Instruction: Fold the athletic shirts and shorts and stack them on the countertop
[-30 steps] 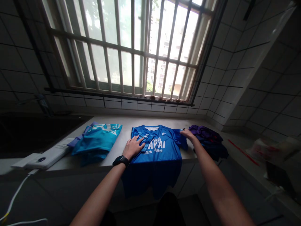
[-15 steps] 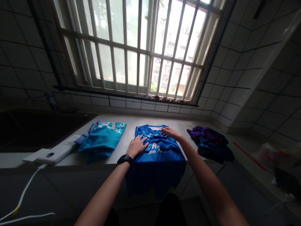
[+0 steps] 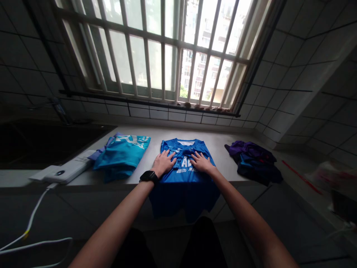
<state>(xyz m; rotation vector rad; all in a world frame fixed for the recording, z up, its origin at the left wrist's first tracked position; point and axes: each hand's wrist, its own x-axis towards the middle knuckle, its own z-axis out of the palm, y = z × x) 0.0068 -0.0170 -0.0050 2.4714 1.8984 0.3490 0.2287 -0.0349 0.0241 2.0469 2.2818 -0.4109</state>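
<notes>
A blue sleeveless sports shirt [image 3: 185, 175] with white lettering lies on the white countertop, its neckline toward the window and its lower part hanging over the front edge. My left hand [image 3: 164, 163] rests on the shirt's left side, fingers spread, with a black watch on the wrist. On the right side of the chest, my right hand [image 3: 201, 162] lies with its fingers spread too. Creases run across the cloth between and above my hands. Neither hand grips the fabric.
Folded teal clothing [image 3: 122, 156] sits on the left, beside a white power strip [image 3: 65, 169] with a cable. Further left is a dark sink [image 3: 36, 149]. Crumpled purple and navy clothes [image 3: 251, 160] lie on the right. The barred window [image 3: 167, 56] is behind the counter [image 3: 214, 136].
My right hand has come down from above the collar onto the chest of the shirt and now lies flat. My left hand stays on the shirt. The view has tilted slightly downward.
</notes>
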